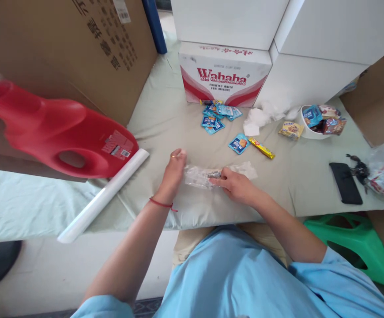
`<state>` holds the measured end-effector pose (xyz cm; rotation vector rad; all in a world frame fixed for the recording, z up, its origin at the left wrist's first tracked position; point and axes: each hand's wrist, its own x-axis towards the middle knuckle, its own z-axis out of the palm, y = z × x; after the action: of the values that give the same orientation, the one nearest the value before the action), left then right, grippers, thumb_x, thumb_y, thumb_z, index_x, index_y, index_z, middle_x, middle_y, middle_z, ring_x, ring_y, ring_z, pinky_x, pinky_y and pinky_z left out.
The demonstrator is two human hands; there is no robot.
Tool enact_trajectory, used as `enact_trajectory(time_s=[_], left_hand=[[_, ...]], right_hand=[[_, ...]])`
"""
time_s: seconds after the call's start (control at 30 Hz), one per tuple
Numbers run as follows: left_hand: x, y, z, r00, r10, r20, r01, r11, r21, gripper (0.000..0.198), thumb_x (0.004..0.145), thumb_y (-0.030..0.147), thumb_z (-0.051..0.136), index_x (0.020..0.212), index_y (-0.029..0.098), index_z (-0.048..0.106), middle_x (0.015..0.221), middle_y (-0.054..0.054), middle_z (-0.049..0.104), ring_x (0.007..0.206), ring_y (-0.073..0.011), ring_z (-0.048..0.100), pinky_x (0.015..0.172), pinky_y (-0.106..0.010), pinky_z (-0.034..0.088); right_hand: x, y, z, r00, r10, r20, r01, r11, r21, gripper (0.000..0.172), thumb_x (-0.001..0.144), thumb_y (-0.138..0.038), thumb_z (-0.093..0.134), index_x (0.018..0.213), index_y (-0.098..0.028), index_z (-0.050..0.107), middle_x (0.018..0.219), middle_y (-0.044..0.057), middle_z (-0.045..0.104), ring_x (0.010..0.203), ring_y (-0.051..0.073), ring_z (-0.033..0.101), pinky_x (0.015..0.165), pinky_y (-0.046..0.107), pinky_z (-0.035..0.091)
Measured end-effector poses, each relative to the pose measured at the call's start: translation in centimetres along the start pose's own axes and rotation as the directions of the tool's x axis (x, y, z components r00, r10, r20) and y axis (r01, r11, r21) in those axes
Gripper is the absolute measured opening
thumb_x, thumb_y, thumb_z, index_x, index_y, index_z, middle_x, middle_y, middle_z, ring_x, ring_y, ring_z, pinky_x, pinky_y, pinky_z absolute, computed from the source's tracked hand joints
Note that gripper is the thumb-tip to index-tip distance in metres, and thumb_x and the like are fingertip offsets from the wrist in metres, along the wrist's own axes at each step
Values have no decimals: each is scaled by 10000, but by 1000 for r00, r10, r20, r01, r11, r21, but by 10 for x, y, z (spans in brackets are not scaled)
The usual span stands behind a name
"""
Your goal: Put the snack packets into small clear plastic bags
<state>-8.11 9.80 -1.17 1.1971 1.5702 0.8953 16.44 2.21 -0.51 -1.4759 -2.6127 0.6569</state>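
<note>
A crumpled strip of clear plastic film lies across the cloth in front of me, with something small and pale inside it that I cannot make out. My left hand is closed at the film's left end, its fingers together. On the middle of the strip, my right hand grips the film with its index finger pointing left. The film's right end sticks out beyond that hand. Just behind lie a blue snack packet and a yellow snack bar.
A pile of blue packets lies before a Wahaha carton. White tissue and a white bowl of snacks are at right, near a black phone. A red jug and white roll stand left.
</note>
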Motion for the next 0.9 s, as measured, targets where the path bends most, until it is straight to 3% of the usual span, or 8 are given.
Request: enact_trajectory(time_s=[0.1,0.2,0.33,0.5,0.63,0.77,0.83,0.9], left_hand=[[-2,2,-1,964,87,251,-173,923,344,502,786,620,725,1055,196,709,1145,-128,710,1085,-304,666,971,-407,502],[-13,-2,-11,912,41,408,-265,818,510,246,771,456,707,799,212,687,884,-56,682,874,-250,649,846,-367,495],[-41,-4,-16,953,190,237,-275,870,409,177,812,394,660,776,221,660,830,-6,626,780,-189,615,765,-319,479],[-66,13,15,922,375,95,-386,877,285,127,848,282,655,740,221,628,817,-3,617,737,-163,604,735,-299,506],[-69,20,52,892,426,150,-451,841,299,148,932,263,591,930,200,726,972,-66,727,898,-209,686,845,-359,567],[-81,5,77,790,515,333,-613,645,457,376,1000,247,491,1285,132,709,1364,-164,726,1306,-316,614,1164,-519,464],[-90,-7,82,769,516,378,-634,535,559,468,992,246,502,1416,103,640,1522,-188,630,1414,-347,548,1200,-538,428],[-97,-17,85,768,497,403,-627,459,629,558,971,218,519,1519,119,560,1619,-170,543,1463,-345,521,1194,-522,434]], right_hand=[[-1,0,2,1000,-24,-9,24,1000,-2,476,1030,-145,493,1420,-351,671,1145,86,596,877,199,532,734,271,388],[-2,1,3,999,-31,-27,32,998,52,463,1010,-115,502,1378,-311,702,1140,84,587,888,193,533,781,278,417],[-2,0,3,997,-31,-68,42,987,158,441,977,-94,528,1330,-277,720,1139,74,576,915,192,535,843,294,452],[2,-5,1,997,-33,-69,47,978,202,375,983,-126,532,1265,-249,745,1110,68,570,920,195,530,882,319,481],[1,-6,5,986,-68,-152,107,957,270,337,959,-121,538,1221,-183,740,1203,124,615,1077,238,566,981,393,513],[-15,6,12,956,-139,-257,240,874,422,286,965,-171,549,1180,-191,736,1356,142,649,1313,269,561,1119,460,487],[-24,15,16,947,-8,-320,166,867,469,269,993,-202,519,1144,-215,741,1253,115,700,1208,249,631,1069,444,524],[-31,25,22,847,282,-451,-56,891,451,281,1015,-253,506,1175,-210,734,1186,131,695,1126,261,642,1031,462,535]])
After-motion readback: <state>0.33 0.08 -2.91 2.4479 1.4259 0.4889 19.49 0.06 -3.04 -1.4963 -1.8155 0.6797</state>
